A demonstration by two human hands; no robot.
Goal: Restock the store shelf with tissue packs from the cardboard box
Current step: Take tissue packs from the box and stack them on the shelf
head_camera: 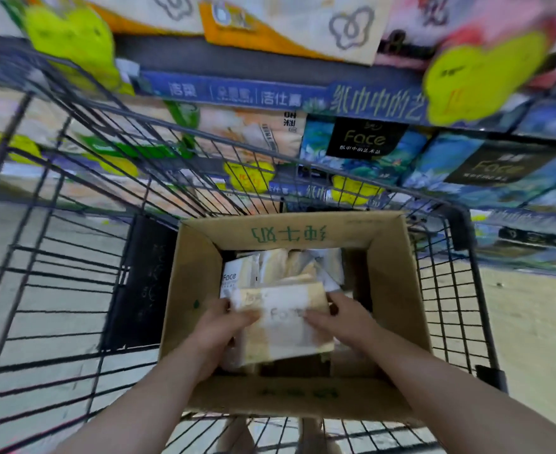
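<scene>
**Tissue pack gripped from both sides inside the box**

Down in the open brown cardboard box (389, 290) with green print, standing in the black wire shopping cart (73, 257). Gripping one cream-and-white plastic-wrapped tissue pack (283, 326) from both sides: left hand (221, 329) curled round the left edge with the thumb on top, right hand (342, 322) curled round the right edge with the thumb on top and a finger bent over the far corner. Pack tilted, marked "Face", blurred by motion, lying over the near part of the box interior.

Further in, toward the far wall of the box, more loose cream-and-white packs (283, 267), one showing "Face" at its left end.

Beyond the cart, a store shelf with a blue printed edge strip (237, 93). Under that strip, blue floral tissue packs with black "Face" labels (368, 142) at the right and pale orange packs (250, 132) in the middle. Yellow-green flower-shaped price tags (479, 77) hanging off the shelf edges. Pale floor (532, 322) on either side of the cart.
</scene>
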